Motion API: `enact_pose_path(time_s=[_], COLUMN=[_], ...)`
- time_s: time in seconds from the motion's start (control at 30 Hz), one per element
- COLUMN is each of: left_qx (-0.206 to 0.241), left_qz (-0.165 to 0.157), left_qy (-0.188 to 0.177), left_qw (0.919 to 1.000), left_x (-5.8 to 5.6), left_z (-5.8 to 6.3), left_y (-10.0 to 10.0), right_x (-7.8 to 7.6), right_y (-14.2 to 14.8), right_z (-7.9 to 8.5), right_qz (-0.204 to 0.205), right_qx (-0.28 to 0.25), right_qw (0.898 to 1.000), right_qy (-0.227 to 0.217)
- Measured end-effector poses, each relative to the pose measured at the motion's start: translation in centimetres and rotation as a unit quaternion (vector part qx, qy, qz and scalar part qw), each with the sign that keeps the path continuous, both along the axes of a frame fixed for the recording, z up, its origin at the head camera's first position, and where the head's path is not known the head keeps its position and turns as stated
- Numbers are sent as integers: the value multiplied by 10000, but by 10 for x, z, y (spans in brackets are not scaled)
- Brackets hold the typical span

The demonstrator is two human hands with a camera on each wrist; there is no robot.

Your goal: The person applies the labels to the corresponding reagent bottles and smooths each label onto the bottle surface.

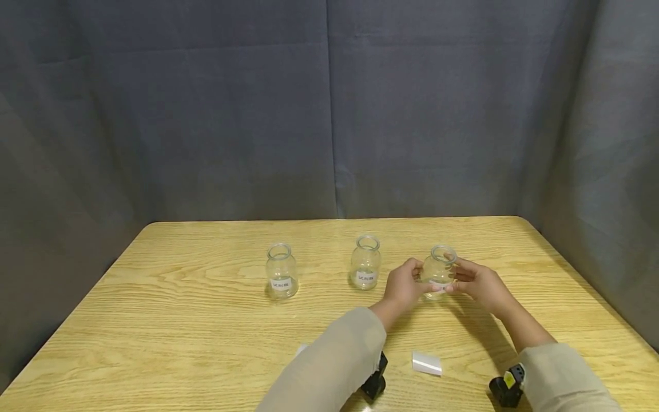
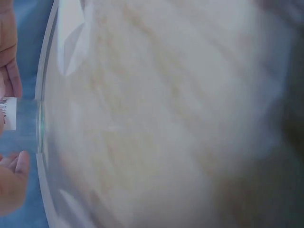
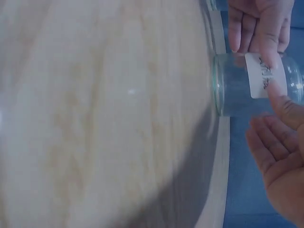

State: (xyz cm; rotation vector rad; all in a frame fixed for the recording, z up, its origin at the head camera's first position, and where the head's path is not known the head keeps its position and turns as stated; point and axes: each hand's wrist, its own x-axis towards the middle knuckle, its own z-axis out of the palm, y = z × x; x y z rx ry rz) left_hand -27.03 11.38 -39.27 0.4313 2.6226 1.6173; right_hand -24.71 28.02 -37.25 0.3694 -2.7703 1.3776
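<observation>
Both hands are at a clear glass jar [image 1: 439,264] on the right of the table. A white label [image 3: 262,76] with dark lettering sits on its front. My left hand [image 1: 405,284] is on the jar's left side, its thumb on the label. From the other side my right hand [image 1: 481,285] reaches around, fingers towards the back and thumb on the label too. In the right wrist view the thumb tips lie close together on the label. The left wrist view catches only part of the jar [image 2: 28,126] and the hands.
Two similar labelled jars stand further left, one in the middle [image 1: 366,263] and one beyond it [image 1: 281,272]. A small glossy white piece [image 1: 426,363] lies nearer on the wooden table [image 1: 206,343]. Another white piece [image 1: 301,348] shows partly behind the left sleeve [image 1: 329,366].
</observation>
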Motion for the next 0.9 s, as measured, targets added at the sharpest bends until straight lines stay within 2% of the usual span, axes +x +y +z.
enact_pose_path(time_s=[0.17, 0.3, 0.4, 0.53, 0.77, 0.9], left_qx=[-48, -129, -277, -388, -504, -524], left_qz=[-43, -13, 9, 25, -120, -237], left_qy=[-3, 49, 216, 305, 321, 126], left_qw=[10000, 9999, 9994, 9988, 9981, 9983], left_x=[-2, -2, -3, -3, -4, -6], left_z=[1, 1, 1, 1, 1, 1], left_y=[-1, 0, 1, -1, -3, -5], right_x=[-1, -2, -2, -3, -3, -2], right_y=[2, 2, 0, -5, -4, -1], right_z=[-2, -5, -7, -8, -6, -3], right_qz=[15, -66, -189, -291, -302, -184], right_qx=[-236, -168, 18, 125, 359, 399], right_qw=[9996, 9998, 9995, 9990, 9985, 9989], right_qy=[-151, 50, 260, 323, 282, 174])
